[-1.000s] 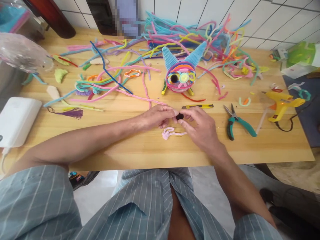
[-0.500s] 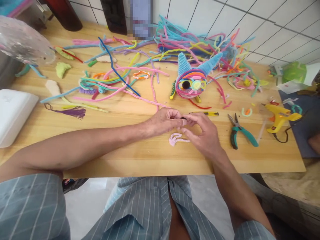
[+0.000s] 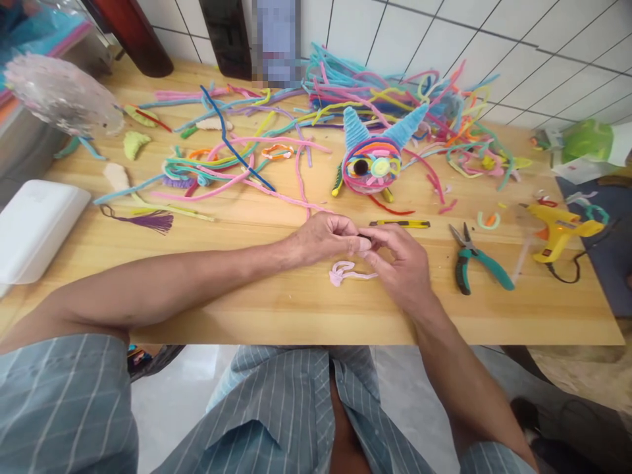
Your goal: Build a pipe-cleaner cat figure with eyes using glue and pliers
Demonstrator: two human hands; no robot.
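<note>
The horned figure [image 3: 371, 155] on the worktop [image 3: 296, 309] already carries two blue horns, a black disc [image 3: 361, 168] and a yellow disc [image 3: 381, 167]. Outstanding, in the inspector's judgement: the black piece [image 3: 365, 237], held above the worktop, well apart from the figure. The left hand's [image 3: 328, 240] fingers are clamped on it; the right hand's [image 3: 399, 258] fingers meet it, grip unclear. No brand or writing legible.
</note>
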